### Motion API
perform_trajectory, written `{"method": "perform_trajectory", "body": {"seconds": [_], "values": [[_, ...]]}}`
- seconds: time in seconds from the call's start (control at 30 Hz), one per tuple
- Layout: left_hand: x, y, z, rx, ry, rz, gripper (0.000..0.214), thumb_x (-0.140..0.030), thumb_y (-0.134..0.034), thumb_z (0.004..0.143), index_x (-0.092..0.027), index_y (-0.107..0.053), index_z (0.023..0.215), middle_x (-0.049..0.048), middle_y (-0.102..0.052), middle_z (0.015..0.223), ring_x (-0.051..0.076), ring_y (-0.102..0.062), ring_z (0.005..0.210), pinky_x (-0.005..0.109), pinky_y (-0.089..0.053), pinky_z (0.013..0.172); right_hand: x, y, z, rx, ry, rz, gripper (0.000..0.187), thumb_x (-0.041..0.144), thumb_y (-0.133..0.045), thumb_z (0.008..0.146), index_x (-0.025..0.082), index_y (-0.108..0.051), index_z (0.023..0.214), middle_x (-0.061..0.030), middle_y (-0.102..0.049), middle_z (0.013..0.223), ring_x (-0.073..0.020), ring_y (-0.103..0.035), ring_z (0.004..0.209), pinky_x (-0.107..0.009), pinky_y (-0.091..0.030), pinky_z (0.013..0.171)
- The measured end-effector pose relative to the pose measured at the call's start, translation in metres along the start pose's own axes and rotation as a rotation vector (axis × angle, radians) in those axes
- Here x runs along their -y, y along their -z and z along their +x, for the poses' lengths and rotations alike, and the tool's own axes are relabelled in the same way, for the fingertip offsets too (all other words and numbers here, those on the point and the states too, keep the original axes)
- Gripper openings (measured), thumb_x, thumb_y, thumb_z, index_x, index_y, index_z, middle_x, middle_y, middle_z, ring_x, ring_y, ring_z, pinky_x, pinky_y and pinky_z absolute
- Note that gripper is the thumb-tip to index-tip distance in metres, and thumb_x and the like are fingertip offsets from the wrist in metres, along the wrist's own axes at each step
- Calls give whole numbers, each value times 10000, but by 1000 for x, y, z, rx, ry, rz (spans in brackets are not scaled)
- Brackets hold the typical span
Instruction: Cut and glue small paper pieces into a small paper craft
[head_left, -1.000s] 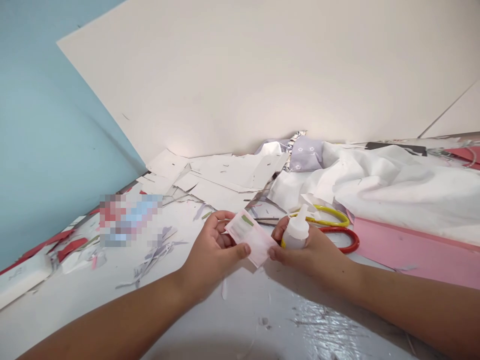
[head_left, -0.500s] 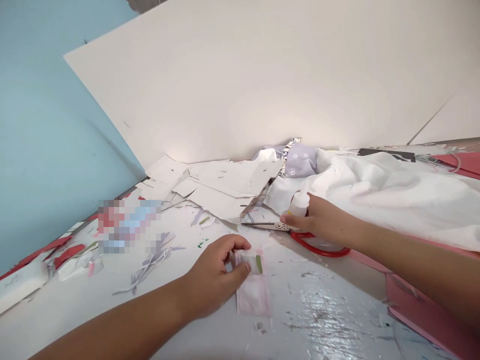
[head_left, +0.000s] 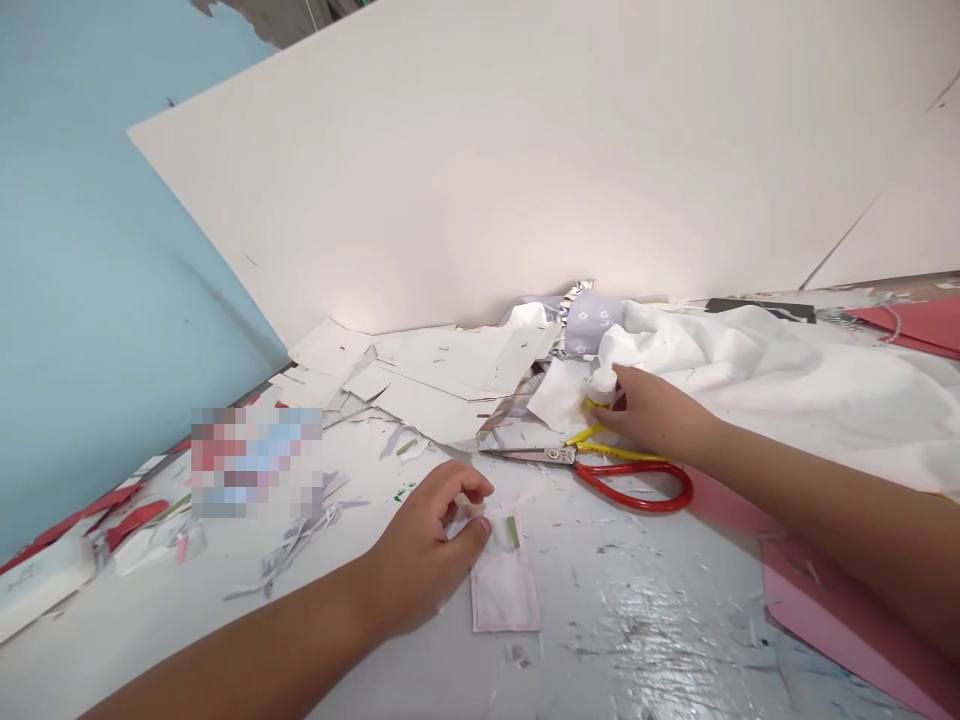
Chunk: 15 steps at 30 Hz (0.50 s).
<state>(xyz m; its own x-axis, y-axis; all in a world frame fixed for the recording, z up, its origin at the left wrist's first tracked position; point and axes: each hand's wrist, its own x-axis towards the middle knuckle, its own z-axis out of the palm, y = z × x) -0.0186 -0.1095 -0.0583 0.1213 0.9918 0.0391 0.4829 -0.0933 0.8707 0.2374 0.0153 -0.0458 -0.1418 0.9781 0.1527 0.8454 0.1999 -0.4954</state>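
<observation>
Low in the middle lies a small pale pink fabric rectangle (head_left: 506, 595) with a short green strip (head_left: 513, 532) near its top. At its upper left corner is my left hand (head_left: 442, 535), fingers curved, thumb and forefinger apart, the thumb tip at the fabric's edge. A small white squeeze bottle (head_left: 601, 385) with a yellow band stands upright in my right hand (head_left: 649, 415), which is closed round its side. Just below that hand, scissors with red handles (head_left: 637, 488) rest on the table, blades pointing left. Yellow handles (head_left: 615, 450) show behind them.
Behind the hands lie white card sheets (head_left: 435, 390) and a rumpled white cloth (head_left: 787, 370). A large white board (head_left: 525, 170) leans at the back. Paper scraps (head_left: 307, 530) litter the left. Pink card (head_left: 847, 620) lies at lower right.
My right hand has moved slightly away from me with the bottle, so more of the scissors and the yellow handles show. My left hand has shifted a little left, uncovering more of the fabric.
</observation>
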Motion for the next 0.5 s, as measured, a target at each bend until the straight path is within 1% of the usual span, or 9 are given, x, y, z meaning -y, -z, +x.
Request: {"method": "perform_trajectory", "body": {"seconds": [0.1,0.27,0.4,0.5], "values": [[-6,2,0,4,2,19,94,-229,-495,771,-255,-547,845,20,-511,918,140,-430,684,228,-378,561,-7,0,6,21,-57,40,207,373,-569,681,205,-484,768,-63,-643,811,-229,-594,700,-294,-413,551],[-15,6,0,20,12,29,102,-232,-513,745,-249,-560,834,32,-531,950,169,-446,751,257,-383,630,-17,3,13,-25,-60,9,217,378,-548,702,205,-493,819,-67,-639,850,-238,-592,744,-296,-410,563],[-11,7,2,-50,-54,121,114,-198,-490,748,-250,-556,824,24,-547,919,178,-462,787,261,-374,655,-13,7,10,-15,-76,-16,298,477,-557,687,203,-477,775,-75,-631,784,-234,-589,677,-300,-407,528],[-6,7,5,-102,-80,171,108,-180,-475,750,-248,-546,793,9,-554,889,166,-459,760,252,-365,642,-7,12,8,-6,-109,-126,372,552,-548,666,198,-457,734,-103,-621,746,-247,-585,634,-310,-392,490]]}}
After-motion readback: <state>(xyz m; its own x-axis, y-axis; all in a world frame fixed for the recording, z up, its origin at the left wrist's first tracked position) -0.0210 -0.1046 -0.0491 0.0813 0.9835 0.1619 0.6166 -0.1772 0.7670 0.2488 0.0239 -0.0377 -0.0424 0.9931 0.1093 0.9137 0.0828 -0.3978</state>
